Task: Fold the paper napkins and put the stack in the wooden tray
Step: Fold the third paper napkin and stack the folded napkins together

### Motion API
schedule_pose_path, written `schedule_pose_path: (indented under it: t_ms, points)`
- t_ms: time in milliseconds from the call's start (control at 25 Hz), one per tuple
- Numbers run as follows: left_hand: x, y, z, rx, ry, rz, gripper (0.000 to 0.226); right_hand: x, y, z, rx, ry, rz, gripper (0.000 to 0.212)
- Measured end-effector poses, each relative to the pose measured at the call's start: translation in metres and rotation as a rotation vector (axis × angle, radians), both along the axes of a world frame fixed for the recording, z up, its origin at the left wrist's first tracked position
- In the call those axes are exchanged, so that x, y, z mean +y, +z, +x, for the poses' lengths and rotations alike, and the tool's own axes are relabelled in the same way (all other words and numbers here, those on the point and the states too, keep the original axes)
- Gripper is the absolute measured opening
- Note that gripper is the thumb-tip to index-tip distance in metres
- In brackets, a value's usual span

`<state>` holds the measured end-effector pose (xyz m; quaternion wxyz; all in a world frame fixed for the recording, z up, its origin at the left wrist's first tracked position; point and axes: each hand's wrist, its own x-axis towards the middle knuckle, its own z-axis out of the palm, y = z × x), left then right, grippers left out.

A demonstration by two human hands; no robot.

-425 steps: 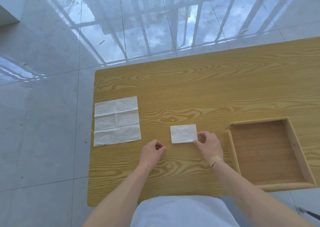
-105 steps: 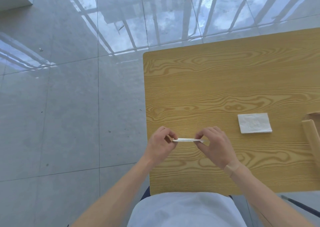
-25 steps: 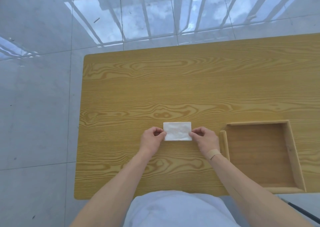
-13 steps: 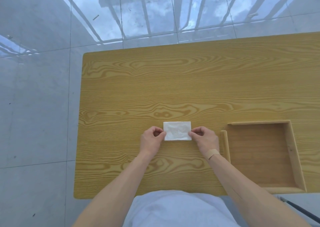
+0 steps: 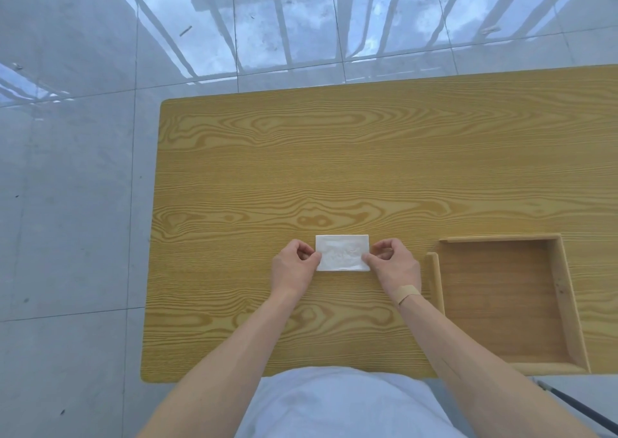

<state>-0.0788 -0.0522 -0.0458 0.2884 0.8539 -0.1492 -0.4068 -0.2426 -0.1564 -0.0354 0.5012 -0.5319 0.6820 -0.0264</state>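
A small white stack of folded paper napkins (image 5: 341, 253) lies on the wooden table (image 5: 334, 156), near its front middle. My left hand (image 5: 294, 267) pinches the stack's left edge between thumb and fingers. My right hand (image 5: 394, 265) pinches its right edge the same way; a beige plaster crosses that wrist. The wooden tray (image 5: 565, 290) sits just right of my right hand, square, shallow, with nothing inside it.
The table's left edge drops to a glossy grey tiled floor (image 5: 67, 203) that reflects window bars. A thin dark rod (image 5: 582, 411) shows at the bottom right, off the table. My white shirt (image 5: 334, 404) fills the bottom middle.
Over the last second both hands stay at the stack's two ends with hardly any motion. Earlier, a second napkin was folded at the left and brought onto the first one.
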Motion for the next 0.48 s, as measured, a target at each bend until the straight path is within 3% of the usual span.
schedule_pose_path:
  t_ms: [120, 280, 480]
  points:
    - [-0.004, 0.004, 0.008, -0.124, -0.139, -0.033, 0.018, -0.003, 0.000, -0.001, -0.019, 0.083, -0.083, 0.037]
    - [-0.017, 0.009, 0.020, -0.298, -0.526, 0.016, 0.047, -0.012, 0.000, 0.005, 0.150, 0.511, -0.311, 0.058]
    - [-0.028, 0.013, 0.021, -0.434, -0.721, 0.071, 0.039, -0.016, 0.001, 0.015, 0.343, 0.737, -0.407, 0.052]
